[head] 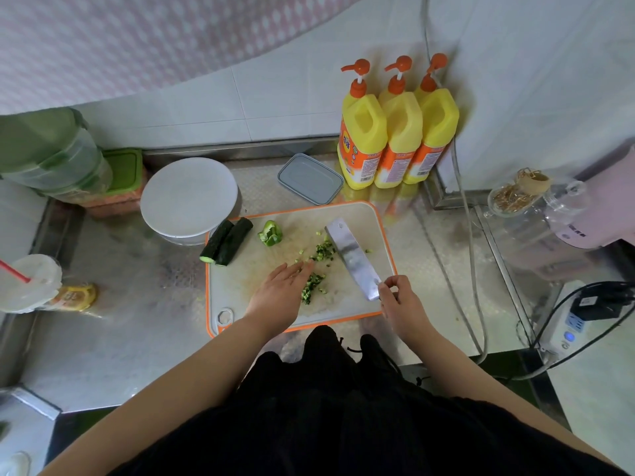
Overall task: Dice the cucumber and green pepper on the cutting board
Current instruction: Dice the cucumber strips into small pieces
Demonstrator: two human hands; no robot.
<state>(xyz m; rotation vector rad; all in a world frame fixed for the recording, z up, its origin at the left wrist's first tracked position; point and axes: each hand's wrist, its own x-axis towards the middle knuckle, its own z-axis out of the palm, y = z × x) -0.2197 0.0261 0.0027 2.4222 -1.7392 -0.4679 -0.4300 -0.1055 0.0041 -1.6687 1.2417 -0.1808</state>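
Orange-edged cutting board (347,305) on steel counter (120,338). Left hand (280,286) flat, fingers straight, resting on diced cucumber (314,281) mid-board. Right hand (400,302) curled round handle of cleaver (350,255), blade lying right of dice. 2 cucumber pieces (225,241) at far-left corner; green pepper (270,232) just right of them.

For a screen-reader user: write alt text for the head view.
A person's right hand holds a cleaver over an orange-rimmed cutting board while the flat left hand gathers diced cucumber. Two uncut cucumber pieces and a green pepper chunk wait at the board's far left; three yellow pump bottles stand behind.
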